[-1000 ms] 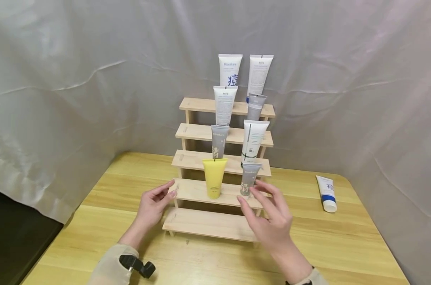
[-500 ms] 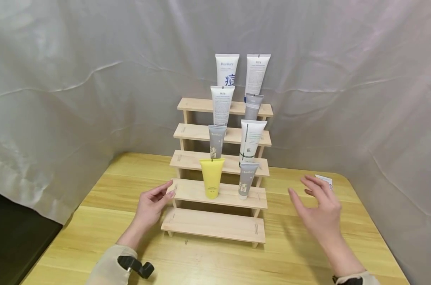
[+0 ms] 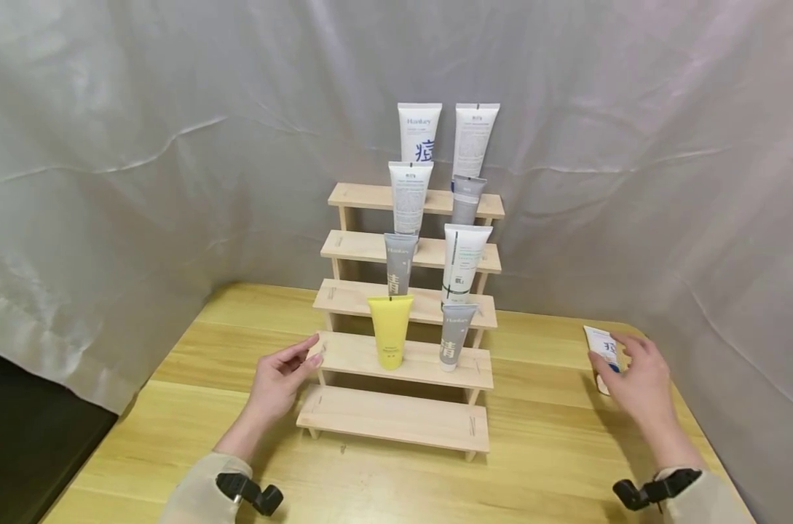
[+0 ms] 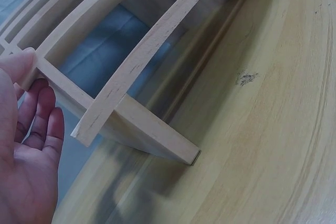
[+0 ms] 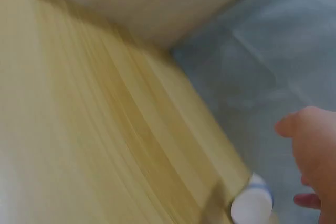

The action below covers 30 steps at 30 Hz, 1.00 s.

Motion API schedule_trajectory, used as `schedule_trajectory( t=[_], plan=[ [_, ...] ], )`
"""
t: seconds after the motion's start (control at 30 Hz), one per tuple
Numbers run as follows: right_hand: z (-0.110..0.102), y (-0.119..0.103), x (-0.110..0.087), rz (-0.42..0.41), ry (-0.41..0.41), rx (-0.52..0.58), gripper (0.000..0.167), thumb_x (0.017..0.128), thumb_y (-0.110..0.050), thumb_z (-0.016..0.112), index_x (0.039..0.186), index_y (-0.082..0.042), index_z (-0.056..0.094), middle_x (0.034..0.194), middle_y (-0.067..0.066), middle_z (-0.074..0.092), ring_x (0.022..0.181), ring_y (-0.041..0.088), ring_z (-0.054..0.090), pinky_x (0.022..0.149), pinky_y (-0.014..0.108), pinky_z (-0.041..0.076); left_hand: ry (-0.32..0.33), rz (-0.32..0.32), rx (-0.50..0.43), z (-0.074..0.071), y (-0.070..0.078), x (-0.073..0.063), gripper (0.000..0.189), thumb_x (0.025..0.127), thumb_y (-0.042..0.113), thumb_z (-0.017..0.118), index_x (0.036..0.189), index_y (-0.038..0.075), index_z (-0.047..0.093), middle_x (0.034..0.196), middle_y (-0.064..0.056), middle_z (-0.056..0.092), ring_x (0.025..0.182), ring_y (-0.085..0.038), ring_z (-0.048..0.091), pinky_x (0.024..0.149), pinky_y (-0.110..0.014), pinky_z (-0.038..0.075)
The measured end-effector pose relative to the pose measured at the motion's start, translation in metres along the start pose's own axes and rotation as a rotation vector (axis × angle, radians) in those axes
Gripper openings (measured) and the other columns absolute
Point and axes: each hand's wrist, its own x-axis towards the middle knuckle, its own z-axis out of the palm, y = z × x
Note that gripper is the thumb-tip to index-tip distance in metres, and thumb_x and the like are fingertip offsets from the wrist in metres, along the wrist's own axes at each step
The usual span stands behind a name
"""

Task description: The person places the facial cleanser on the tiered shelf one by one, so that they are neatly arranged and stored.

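At the left end of a wooden tiered stand [image 3: 391, 419], my left hand [image 3: 277, 382] pinches the end of a lower shelf. The left wrist view shows the thumb on top of the wood and fingers [image 4: 37, 114] curled beneath. On the table to the right lies a white cosmetic tube [image 3: 601, 344] with a blue band and white cap. My right hand [image 3: 641, 382] is over it, thumb and fingers parted on either side and partly hiding it. In the right wrist view the white cap [image 5: 252, 206] shows below the hand, with a gap between them.
Tubes stand upright on the upper shelves, among them a yellow tube [image 3: 390, 331], a small grey tube [image 3: 454, 338] and a white tube with green lines [image 3: 464, 262]. The lowest shelf is bare. A grey curtain [image 3: 606, 145] hangs behind the table.
My right hand has left the small grey tube on the stand and moved right to the white tube lying on the table. My left hand has stayed on the stand.
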Motion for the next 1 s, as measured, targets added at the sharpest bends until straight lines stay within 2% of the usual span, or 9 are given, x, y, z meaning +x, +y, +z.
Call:
schedule_trajectory(
  t=[0.07,0.1,0.17,0.33,0.47,0.63,0.73,0.9,1.0],
  plan=[
    [0.003,0.016,0.005,0.029,-0.054,-0.035,0.058,0.094,-0.023,0.08,0.135,0.013,0.06,0.132,0.042,0.053,0.109,0.059,0.055,0.085,0.066,0.047,0.002,-0.006,0.001,0.0,0.0,0.0,0.038,0.095,-0.006,0.076,0.132,-0.008,0.069,0.089,-0.009,0.066,0.074,-0.006,0.054,0.061,-0.016,0.048],
    [0.005,0.023,0.008,0.048,-0.086,-0.049,0.06,0.095,-0.024,0.079,0.135,0.014,0.058,0.132,0.044,0.052,0.111,0.061,0.053,0.087,0.071,0.043,0.004,-0.013,0.002,0.0,0.0,-0.001,0.038,0.094,-0.005,0.076,0.132,-0.007,0.069,0.089,-0.009,0.066,0.073,-0.006,0.054,0.06,-0.016,0.048],
    [0.008,0.038,0.012,0.102,-0.149,-0.078,0.065,0.096,-0.03,0.077,0.137,0.016,0.056,0.131,0.046,0.052,0.112,0.062,0.053,0.088,0.071,0.044,0.002,-0.021,0.005,0.001,0.001,-0.001,0.038,0.095,-0.005,0.077,0.132,-0.007,0.069,0.089,-0.01,0.066,0.074,-0.006,0.054,0.06,-0.016,0.048],
    [0.009,0.061,0.016,0.261,-0.273,-0.106,0.082,0.099,-0.047,0.072,0.141,0.02,0.05,0.12,0.042,0.063,0.103,0.055,0.062,0.076,0.054,0.051,-0.017,-0.022,0.008,0.004,0.001,-0.002,0.038,0.095,-0.005,0.076,0.132,-0.007,0.069,0.089,-0.01,0.063,0.073,-0.007,0.054,0.06,-0.016,0.047],
    [0.012,0.067,0.022,0.284,-0.317,-0.122,0.088,0.095,-0.053,0.074,0.139,0.02,0.051,0.125,0.043,0.06,0.105,0.053,0.06,0.081,0.056,0.05,-0.023,-0.015,0.012,0.004,0.0,-0.002,0.038,0.095,-0.005,0.076,0.133,-0.007,0.069,0.089,-0.01,0.065,0.073,-0.007,0.055,0.059,-0.017,0.048],
    [0.014,0.064,0.033,0.213,-0.348,-0.129,0.085,0.093,-0.046,0.078,0.142,0.018,0.051,0.131,0.045,0.055,0.107,0.054,0.058,0.087,0.063,0.047,-0.02,-0.014,-0.001,0.002,0.001,-0.002,0.039,0.095,-0.005,0.075,0.133,-0.008,0.067,0.09,-0.011,0.065,0.073,-0.008,0.057,0.06,-0.02,0.05],
    [0.01,0.054,0.035,0.236,-0.366,-0.114,0.085,0.096,-0.044,0.074,0.151,0.013,0.043,0.13,0.044,0.056,0.108,0.056,0.057,0.085,0.063,0.047,-0.018,-0.018,-0.007,0.0,0.001,-0.001,0.039,0.095,-0.006,0.075,0.134,-0.008,0.067,0.09,-0.01,0.065,0.074,-0.008,0.058,0.061,-0.02,0.051],
    [-0.002,0.033,0.03,0.244,-0.286,-0.066,0.082,0.1,-0.041,0.071,0.16,0.003,0.037,0.117,0.04,0.066,0.1,0.053,0.063,0.068,0.043,0.05,-0.015,-0.033,0.005,0.0,0.003,0.0,0.039,0.096,-0.003,0.075,0.135,-0.007,0.067,0.09,-0.009,0.064,0.074,-0.008,0.056,0.06,-0.018,0.048],
    [-0.012,0.018,0.027,0.227,-0.222,-0.034,0.081,0.098,-0.041,0.074,0.162,-0.005,0.039,0.116,0.038,0.068,0.098,0.051,0.066,0.061,0.033,0.047,-0.009,-0.041,0.016,0.0,0.003,0.0,0.039,0.097,-0.002,0.075,0.135,-0.006,0.068,0.09,-0.009,0.064,0.073,-0.008,0.055,0.06,-0.018,0.048]
  ],
)
